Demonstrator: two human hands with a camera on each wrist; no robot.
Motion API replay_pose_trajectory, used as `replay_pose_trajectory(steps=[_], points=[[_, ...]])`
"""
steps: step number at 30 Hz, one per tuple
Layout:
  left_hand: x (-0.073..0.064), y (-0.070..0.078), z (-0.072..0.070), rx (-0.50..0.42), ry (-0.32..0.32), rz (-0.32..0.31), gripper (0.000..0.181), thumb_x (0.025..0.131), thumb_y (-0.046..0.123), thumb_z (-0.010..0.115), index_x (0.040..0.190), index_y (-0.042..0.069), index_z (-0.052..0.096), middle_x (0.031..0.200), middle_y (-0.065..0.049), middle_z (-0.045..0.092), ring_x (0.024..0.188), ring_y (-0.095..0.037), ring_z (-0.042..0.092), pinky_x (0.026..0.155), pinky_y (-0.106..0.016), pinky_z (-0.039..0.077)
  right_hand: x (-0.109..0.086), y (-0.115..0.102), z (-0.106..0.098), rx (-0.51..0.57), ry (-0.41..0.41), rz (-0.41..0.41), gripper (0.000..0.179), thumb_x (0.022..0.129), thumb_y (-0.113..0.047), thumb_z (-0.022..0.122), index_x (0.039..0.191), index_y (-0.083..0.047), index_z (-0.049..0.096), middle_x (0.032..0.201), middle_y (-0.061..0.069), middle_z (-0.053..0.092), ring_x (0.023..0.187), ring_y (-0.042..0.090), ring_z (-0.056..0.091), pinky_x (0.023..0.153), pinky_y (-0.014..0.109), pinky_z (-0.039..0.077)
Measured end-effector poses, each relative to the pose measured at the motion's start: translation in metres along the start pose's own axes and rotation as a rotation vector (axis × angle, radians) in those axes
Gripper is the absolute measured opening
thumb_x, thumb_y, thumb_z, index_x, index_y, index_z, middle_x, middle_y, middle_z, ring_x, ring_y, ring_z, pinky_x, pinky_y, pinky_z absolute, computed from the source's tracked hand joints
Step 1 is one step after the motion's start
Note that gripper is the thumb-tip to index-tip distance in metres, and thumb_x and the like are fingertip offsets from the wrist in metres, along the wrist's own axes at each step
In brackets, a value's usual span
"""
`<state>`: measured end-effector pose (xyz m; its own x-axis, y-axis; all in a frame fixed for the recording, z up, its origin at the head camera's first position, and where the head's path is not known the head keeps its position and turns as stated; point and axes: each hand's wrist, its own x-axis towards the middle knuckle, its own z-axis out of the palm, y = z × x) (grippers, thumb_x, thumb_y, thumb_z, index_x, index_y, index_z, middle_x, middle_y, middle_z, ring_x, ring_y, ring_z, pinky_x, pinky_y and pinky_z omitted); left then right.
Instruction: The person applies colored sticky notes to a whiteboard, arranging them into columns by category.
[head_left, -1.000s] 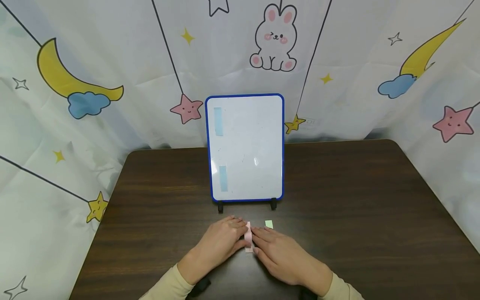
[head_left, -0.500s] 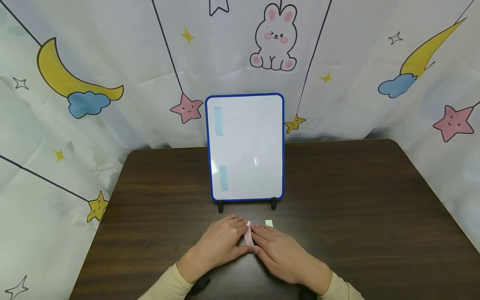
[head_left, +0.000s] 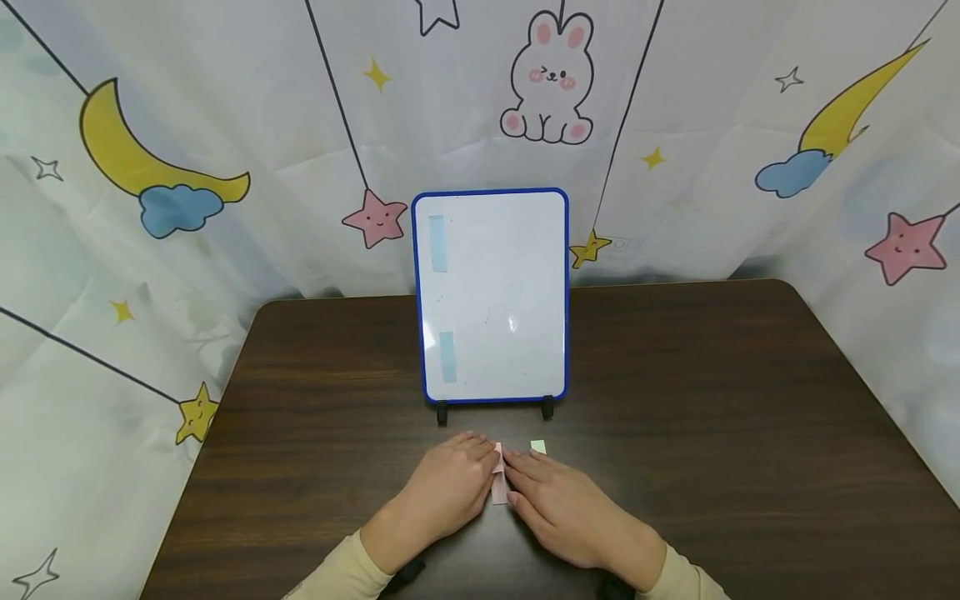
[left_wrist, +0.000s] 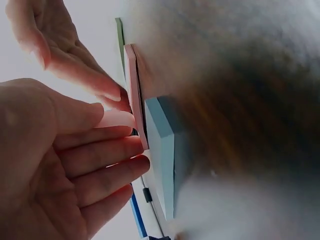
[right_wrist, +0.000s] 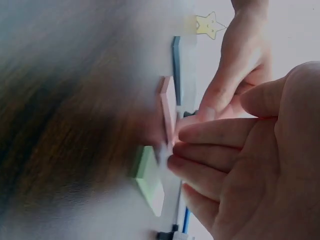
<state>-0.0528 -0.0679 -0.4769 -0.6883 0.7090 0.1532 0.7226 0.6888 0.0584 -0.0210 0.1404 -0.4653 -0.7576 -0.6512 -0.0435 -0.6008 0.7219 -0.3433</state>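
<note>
A slim pink sticky-note pad lies on the table between both hands. Its top sheet bends up from the pad, and the left hand pinches it between thumb and index finger. On the pad's other side, the right hand keeps its fingers nearly straight, with the fingertips right at the pad's edge. A green pad sits by the right fingertips, mostly covered by that hand in the head view. Beside the left fingertips is a light-blue pad, hidden under the left hand in the head view.
Behind the hands a whiteboard with a blue frame stands upright on black feet. Two light-blue strips stick to its left side. A dark wooden table spreads out around, with a printed cloth hanging behind it.
The pink top sheet lay along the pad, then bowed at its near end. Now that end is folded up and away, baring the pad below. The left thumb has moved up with it; the right hand stays.
</note>
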Motion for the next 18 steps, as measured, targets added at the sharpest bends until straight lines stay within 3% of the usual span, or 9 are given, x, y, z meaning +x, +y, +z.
replay_pose_trajectory(steps=[7, 10, 15, 18], points=[[0.001, -0.002, -0.004, -0.051, -0.057, -0.012, 0.028, 0.100, 0.024, 0.052, 0.116, 0.011, 0.071, 0.118, -0.001, 0.072, 0.114, -0.017, 0.067, 0.105, -0.034, 0.051, -0.003, -0.008, -0.003, -0.035, 0.023, -0.042, 0.044, 0.105, -0.034, 0.038, 0.139, -0.011, 0.055, 0.145, 0.003, 0.055, 0.133, 0.023, 0.054, 0.109, 0.041, 0.047], [0.000, -0.003, -0.002, -0.057, -0.023, -0.006, 0.027, 0.100, 0.024, 0.053, 0.114, 0.011, 0.072, 0.115, -0.001, 0.073, 0.112, -0.017, 0.068, 0.104, -0.035, 0.052, -0.003, -0.010, -0.001, -0.059, 0.040, -0.077, 0.043, 0.105, -0.032, 0.039, 0.139, -0.011, 0.055, 0.144, 0.002, 0.055, 0.132, 0.022, 0.055, 0.107, 0.040, 0.049], [0.003, -0.003, 0.002, -0.063, 0.077, 0.006, 0.018, 0.096, 0.024, 0.058, 0.097, 0.013, 0.073, 0.100, 0.002, 0.075, 0.101, -0.015, 0.071, 0.099, -0.034, 0.054, -0.002, -0.012, 0.007, -0.091, 0.070, -0.115, 0.041, 0.104, -0.029, 0.043, 0.139, -0.011, 0.055, 0.143, 0.002, 0.056, 0.131, 0.020, 0.055, 0.106, 0.038, 0.050], [0.004, -0.002, 0.002, -0.020, 0.090, 0.017, 0.016, 0.095, 0.024, 0.059, 0.091, 0.015, 0.071, 0.094, 0.003, 0.075, 0.095, -0.014, 0.070, 0.096, -0.031, 0.054, -0.001, -0.012, 0.010, -0.107, 0.081, -0.124, 0.042, 0.104, -0.030, 0.042, 0.139, -0.011, 0.055, 0.143, 0.002, 0.056, 0.131, 0.019, 0.055, 0.107, 0.038, 0.049]])
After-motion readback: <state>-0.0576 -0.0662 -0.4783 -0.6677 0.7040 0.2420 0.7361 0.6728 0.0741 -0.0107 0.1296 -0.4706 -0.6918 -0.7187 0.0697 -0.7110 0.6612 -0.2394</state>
